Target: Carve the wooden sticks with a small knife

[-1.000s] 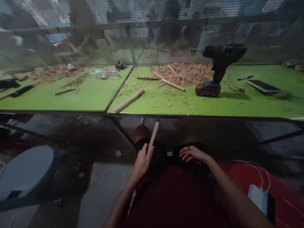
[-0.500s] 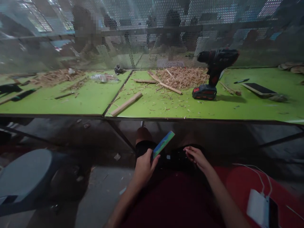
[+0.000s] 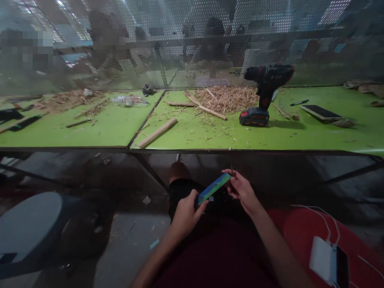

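My left hand [image 3: 190, 212] is closed around the near end of a flat bar with a blue and green face [image 3: 213, 189], held aslant over my lap. The bar's other end points up and to the right. My right hand [image 3: 240, 188] is at that far end, its fingers curled and bent close against it. A tiny dark thing shows by its fingertips, too small to name. Whether the right fingers grip the bar itself is hidden.
On the green table [image 3: 192, 138] ahead are wood shavings [image 3: 229, 100], a wooden stick [image 3: 157, 133], a cordless drill [image 3: 267, 90] and a phone [image 3: 321, 112]. A red stool [image 3: 295, 236] at right bears a white power bank [image 3: 321, 256]. A grey stool [image 3: 30, 224] stands left.
My right hand has moved up and left to the bar's far end, from being apart from it. The bar has tipped flatter and shifted right in my left hand.
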`<state>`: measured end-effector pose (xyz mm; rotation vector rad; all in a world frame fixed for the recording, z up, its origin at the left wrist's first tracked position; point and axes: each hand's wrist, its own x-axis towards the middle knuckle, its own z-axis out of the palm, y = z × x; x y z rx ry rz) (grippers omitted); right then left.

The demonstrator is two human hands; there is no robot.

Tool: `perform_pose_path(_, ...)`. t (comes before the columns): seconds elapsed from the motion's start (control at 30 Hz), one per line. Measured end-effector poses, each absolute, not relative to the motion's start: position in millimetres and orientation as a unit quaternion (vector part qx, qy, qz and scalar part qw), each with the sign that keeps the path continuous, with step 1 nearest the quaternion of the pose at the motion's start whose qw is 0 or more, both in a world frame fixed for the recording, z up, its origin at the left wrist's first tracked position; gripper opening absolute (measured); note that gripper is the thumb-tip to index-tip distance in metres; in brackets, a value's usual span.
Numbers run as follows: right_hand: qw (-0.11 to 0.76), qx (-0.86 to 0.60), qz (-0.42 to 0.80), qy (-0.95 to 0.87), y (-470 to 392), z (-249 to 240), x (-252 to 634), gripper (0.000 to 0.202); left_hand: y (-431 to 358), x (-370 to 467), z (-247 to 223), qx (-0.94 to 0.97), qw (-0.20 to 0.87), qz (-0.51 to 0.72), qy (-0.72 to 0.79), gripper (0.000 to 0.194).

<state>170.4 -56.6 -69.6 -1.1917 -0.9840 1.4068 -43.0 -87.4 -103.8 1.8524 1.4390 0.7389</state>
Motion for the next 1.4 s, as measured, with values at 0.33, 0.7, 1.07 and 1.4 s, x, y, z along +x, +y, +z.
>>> perform_pose_path(0.33, 0.419, -0.462, 0.618, -0.479, -33, -28, 153, 0.035, -87, -41, -74, 0.530, 0.698, 0.297, 0.379, 0.036)
perform_pose_path(0.7, 0.526, -0.487, 0.467, -0.518, -16, -27, 148, 0.031, -94, -26, -56, 0.326, 0.817, 0.393, 0.269, 0.042)
perform_pose_path(1.07, 0.140, -0.540, 0.047, -0.829, -31, -2, 120, 0.016, -82, -28, -37, 0.448, 0.688, 0.427, 0.379, 0.039)
perform_pose_path(1.4, 0.107, -0.526, -0.093, -0.838, -15, 27, 105, 0.025, -66, -27, -13, 0.447, 0.624, 0.498, 0.403, 0.038)
